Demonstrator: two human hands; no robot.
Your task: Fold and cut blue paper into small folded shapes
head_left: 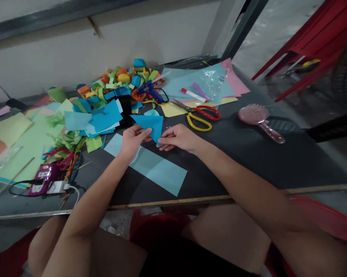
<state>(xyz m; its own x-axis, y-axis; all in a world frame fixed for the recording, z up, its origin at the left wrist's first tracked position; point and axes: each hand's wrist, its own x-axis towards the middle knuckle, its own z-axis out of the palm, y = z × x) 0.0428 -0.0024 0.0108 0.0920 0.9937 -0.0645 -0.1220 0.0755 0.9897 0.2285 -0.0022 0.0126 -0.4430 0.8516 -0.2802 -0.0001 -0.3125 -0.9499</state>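
Both my hands hold a blue paper triangle (150, 124) just above the dark table (248, 154). My left hand (133, 140) pinches its left side, fingers closed on the paper. My right hand (177, 137) pinches its lower tip, fingers curled. Under my hands lies a long light-blue paper strip (158, 171), flat on the table.
Scissors with red and yellow handles (200, 115) lie just beyond my right hand. A pink hairbrush (259, 119) is at right. A pile of folded coloured paper pieces (118, 82), a blue glue gun (151, 90), paper sheets (32, 134) and a purple device with cables (43, 181) fill the left.
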